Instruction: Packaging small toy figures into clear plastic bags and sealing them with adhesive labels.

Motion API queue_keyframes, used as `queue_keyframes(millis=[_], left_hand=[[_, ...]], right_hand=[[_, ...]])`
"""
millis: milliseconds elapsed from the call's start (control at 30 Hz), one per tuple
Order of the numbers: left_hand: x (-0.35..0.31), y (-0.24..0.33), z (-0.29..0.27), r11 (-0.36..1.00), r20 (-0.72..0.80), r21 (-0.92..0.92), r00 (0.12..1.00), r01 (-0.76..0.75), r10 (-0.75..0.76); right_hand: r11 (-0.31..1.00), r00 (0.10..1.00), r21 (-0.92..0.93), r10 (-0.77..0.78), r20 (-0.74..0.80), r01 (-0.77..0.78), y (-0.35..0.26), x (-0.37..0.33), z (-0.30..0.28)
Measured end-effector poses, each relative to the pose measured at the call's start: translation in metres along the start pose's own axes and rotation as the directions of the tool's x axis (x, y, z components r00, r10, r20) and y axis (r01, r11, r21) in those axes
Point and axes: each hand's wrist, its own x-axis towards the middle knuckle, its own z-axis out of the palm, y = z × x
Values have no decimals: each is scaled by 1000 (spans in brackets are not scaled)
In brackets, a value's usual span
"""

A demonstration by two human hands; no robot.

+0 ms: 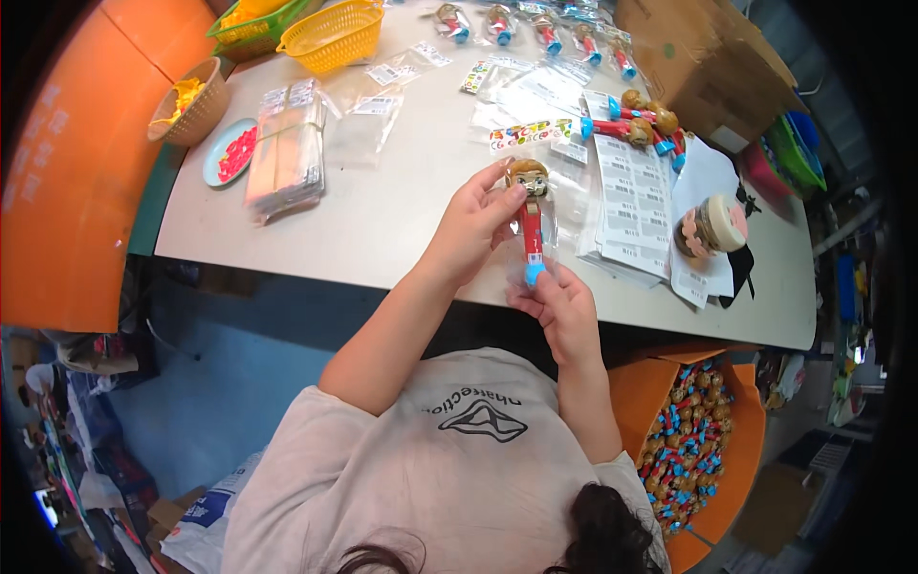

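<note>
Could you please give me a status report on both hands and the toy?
Left hand holding red toy near its head; right hand at its blue end. Clear plastic around it. Nothing visibly blocking.

Bare hands (469, 228) close together, left farther forward, fingers (491, 178) curled, forearms (394, 330) converging

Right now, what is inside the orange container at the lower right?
Brown-headed toys with red shafts and blue bases; they hide the bottom of the orange container.

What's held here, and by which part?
A bagged red toy: the left hand pinches beside its head, the right hand at its blue end.
</note>
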Motion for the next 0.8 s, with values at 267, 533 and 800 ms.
queue_keyframes(millis=[267,533,800], left_hand=[[39,20,-2,977,-239,212,967,-39,90],[75,31,-18,976,-210,202,969,-88,130],[83,49,-40,967,-152,113,966,226,-208]], right_hand=[[960,989,238,143,43,-149,-15,52,20],[997,997,-12,70,-28,-70,-40,97,26],[969,990,200,139,35,-144,-39,103,10]])
